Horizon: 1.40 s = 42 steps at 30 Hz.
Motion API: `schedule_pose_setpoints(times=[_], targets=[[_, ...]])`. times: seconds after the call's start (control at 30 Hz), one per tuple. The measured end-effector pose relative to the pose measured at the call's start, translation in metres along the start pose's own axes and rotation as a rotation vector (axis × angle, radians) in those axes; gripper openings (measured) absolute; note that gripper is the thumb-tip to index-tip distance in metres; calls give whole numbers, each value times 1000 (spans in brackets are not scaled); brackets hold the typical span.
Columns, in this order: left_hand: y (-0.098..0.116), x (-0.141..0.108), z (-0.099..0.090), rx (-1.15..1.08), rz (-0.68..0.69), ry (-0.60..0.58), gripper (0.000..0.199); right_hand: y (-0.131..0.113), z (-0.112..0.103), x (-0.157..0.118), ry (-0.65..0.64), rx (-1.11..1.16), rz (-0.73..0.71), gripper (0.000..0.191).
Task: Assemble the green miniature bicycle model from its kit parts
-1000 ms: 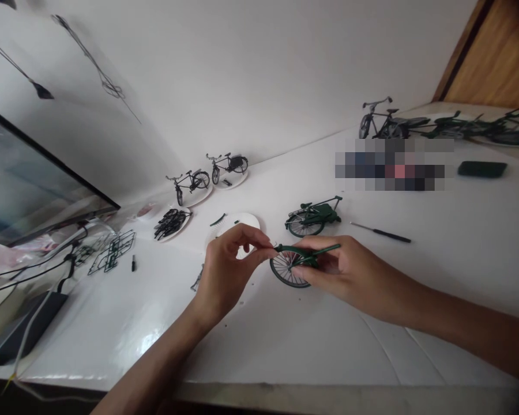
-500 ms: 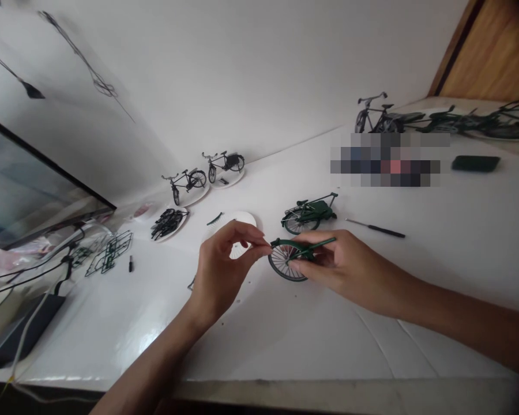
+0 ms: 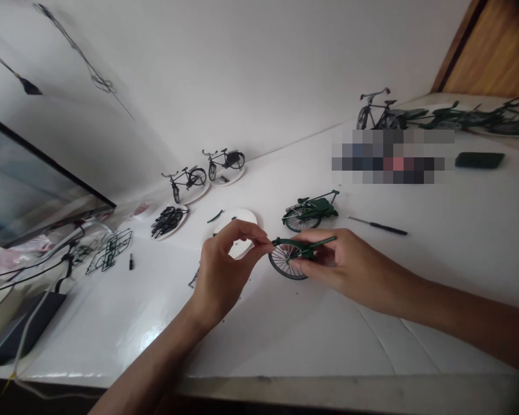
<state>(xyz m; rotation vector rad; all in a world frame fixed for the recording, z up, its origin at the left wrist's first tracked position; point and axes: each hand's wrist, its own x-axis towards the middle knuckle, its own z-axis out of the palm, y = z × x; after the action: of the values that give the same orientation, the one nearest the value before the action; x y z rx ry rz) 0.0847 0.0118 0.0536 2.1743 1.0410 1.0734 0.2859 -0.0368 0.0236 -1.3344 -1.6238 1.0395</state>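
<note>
My right hand (image 3: 339, 259) is closed around a small model bicycle front part: a spoked black wheel (image 3: 283, 268) under a curved green mudguard (image 3: 290, 242), with a green stem sticking out to the right. At the mudguard's left end, the thumb and fingertips of my left hand (image 3: 225, 271) are pinched together. Any smaller piece between them is hidden. Just behind lies a green model bicycle body (image 3: 309, 212) with its rear wheel, on its side. A white plate (image 3: 246, 218) with a green curved strip (image 3: 215, 217) is partly covered by my left hand.
A screwdriver (image 3: 383, 227) lies to the right, with a dark green block (image 3: 480, 160) behind. Black model bicycles (image 3: 185, 181) stand on plates at the back left. Nearby are a plate of black parts (image 3: 170, 222), green part frames (image 3: 112, 251) and a short screwdriver (image 3: 131, 262).
Both hands keep almost the same hold on the wheel and mudguard. The view has shifted very slightly; nothing has been taken up or let go.
</note>
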Motion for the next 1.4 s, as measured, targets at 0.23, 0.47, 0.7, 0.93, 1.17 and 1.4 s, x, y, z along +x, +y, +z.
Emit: schedule_pose_setpoints(times=[0.23,0.47,0.7,0.93,1.17,1.4], targets=[[0,-1,0,3,40,-7,12,-3,0,-1,-32,9,4,24],[0,-2,1,12,60,1,11,0,-1,-2,-37,0,10,32],[0,-2,1,38,73,-13,13,0,0,-2,-53,20,-5,31],[0,-2,2,55,25,-1,14,-1,1,-1,-51,19,-46,18],[-3,-2,-1,-251,-165,-207,15,-2,1,-2,-74,-48,-155,14],[-5,3,-4,-408,-269,-386,17,-5,-6,-3,-168,-58,-204,12]])
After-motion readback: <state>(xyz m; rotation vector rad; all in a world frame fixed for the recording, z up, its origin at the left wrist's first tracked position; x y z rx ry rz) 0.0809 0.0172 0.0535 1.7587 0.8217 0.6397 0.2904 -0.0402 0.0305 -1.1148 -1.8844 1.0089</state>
